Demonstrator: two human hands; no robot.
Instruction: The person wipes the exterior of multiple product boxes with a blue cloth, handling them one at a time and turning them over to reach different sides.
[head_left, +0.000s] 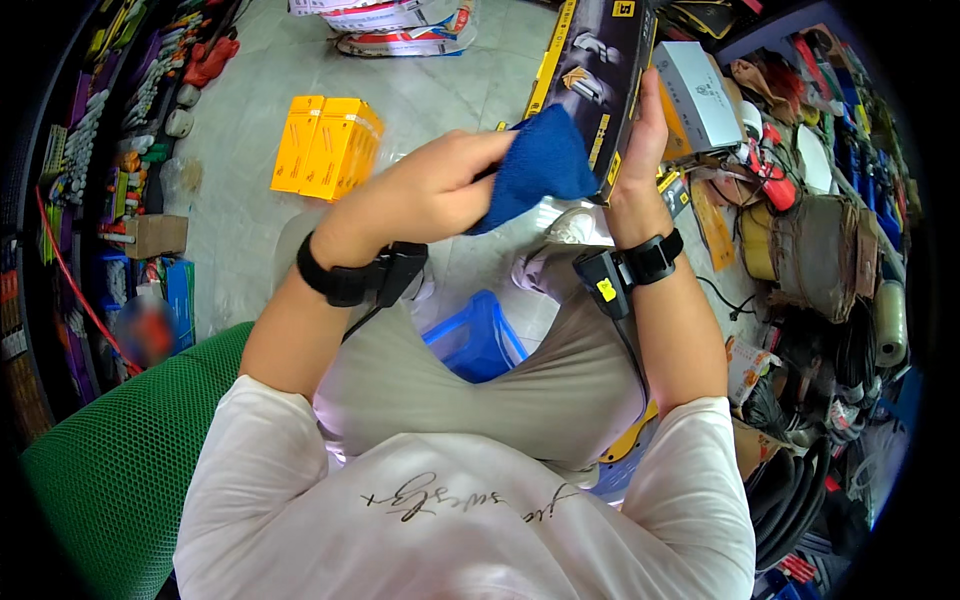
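Note:
My left hand (439, 180) pinches a folded blue cloth (536, 169) between its fingers and thumb. The cloth lies against or just in front of the lower end of a long black-and-yellow cardboard box (600, 82). That box is tilted and runs out past the top of the view. Around its right side is my right hand (646, 142), whose fingers are partly hidden behind it. Each wrist wears a black strap with a small black device and a cable. Below the hands, a blue plastic bin (480, 337) stands between the knees.
Yellow boxes (326, 146) stand on the tiled floor at left, with plastic bags (405, 26) beyond. Goods fill the left shelves. At right are a white-and-orange box (697, 94), a large wrapped roll (817, 251) and black coils (787, 502). Green mesh (142, 450) lies at lower left.

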